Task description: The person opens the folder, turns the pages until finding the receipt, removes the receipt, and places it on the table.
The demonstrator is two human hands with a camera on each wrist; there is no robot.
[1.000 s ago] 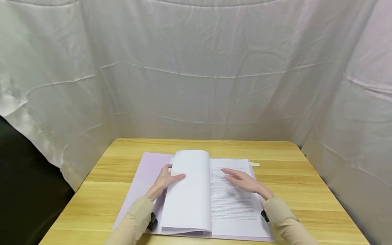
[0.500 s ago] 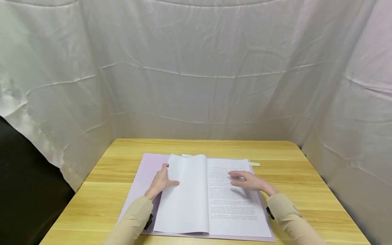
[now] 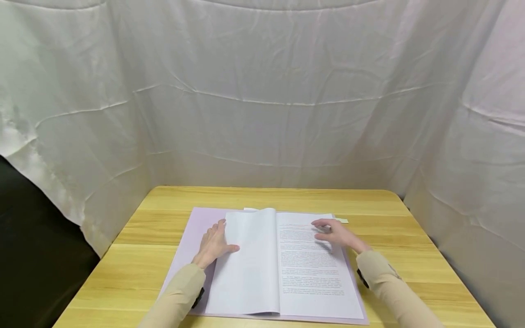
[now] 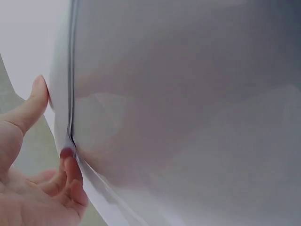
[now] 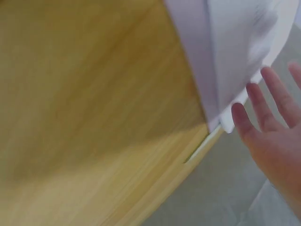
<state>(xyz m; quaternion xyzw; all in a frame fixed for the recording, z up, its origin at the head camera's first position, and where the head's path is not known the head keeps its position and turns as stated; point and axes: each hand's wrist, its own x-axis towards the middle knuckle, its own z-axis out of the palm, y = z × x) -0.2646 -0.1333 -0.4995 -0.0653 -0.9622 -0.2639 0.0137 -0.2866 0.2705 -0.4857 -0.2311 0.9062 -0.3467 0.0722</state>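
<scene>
A stack of white sheets lies spread like a book on a pale lilac folder. Its left page is blank and bulges near the fold; the right page carries printed text. My left hand rests at the left page's outer edge, thumb on top and fingers along the border. In the left wrist view, a fingertip of the left hand touches the sheet edge. Over the upper part of the printed page hovers my right hand, its fingers loosely bent and holding nothing.
A pale yellow tab sticks out past the upper right corner of the sheets. Underneath is a wooden table. Grey-white curtains hang around its back and sides. A black surface stands at far left.
The lifted, curled pages have come down flatter to the left, guided by my left hand. My right hand has drifted slightly rightward above the printed page.
</scene>
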